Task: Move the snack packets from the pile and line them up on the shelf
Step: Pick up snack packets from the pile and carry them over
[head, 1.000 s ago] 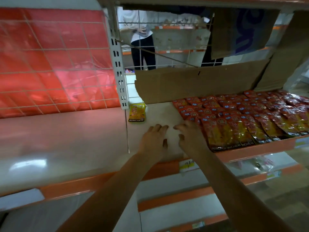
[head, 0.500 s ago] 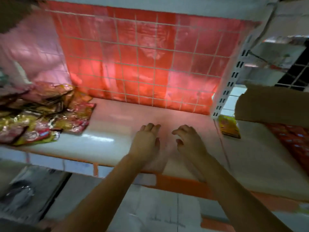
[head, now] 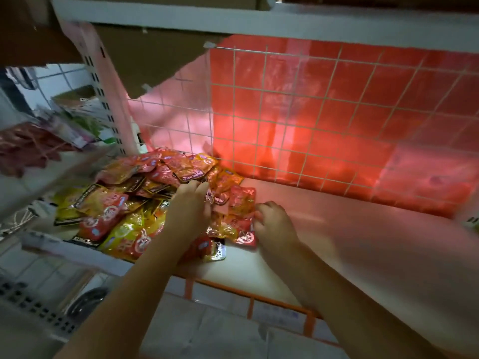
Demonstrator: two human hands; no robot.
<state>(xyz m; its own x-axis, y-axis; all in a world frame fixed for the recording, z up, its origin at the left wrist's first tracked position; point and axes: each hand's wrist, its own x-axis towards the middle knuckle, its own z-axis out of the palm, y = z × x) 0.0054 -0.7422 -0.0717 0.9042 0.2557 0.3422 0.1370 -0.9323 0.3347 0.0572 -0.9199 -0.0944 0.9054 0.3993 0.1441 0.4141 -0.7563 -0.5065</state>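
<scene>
A loose pile of red and yellow snack packets (head: 124,216) lies on the left part of the white shelf (head: 363,242). My left hand (head: 190,208) rests flat on top of the pile with its fingers stretched toward the back. My right hand (head: 272,224) is at the pile's right edge. Its curled fingers pinch the edge of a red-and-yellow packet (head: 241,203). The packets under my left palm are hidden.
A wire grid with red sheeting (head: 311,112) closes the back of the shelf. A perforated white upright (head: 108,99) stands left of the pile, with other goods (head: 39,146) beyond it. Cardboard (head: 145,55) hangs above. The orange front rail (head: 259,296) runs below my arms.
The view has swung left from the lined-up packets to the pile. Both hands moved from the bare shelf onto the pile, and the right hand has taken a packet's edge.
</scene>
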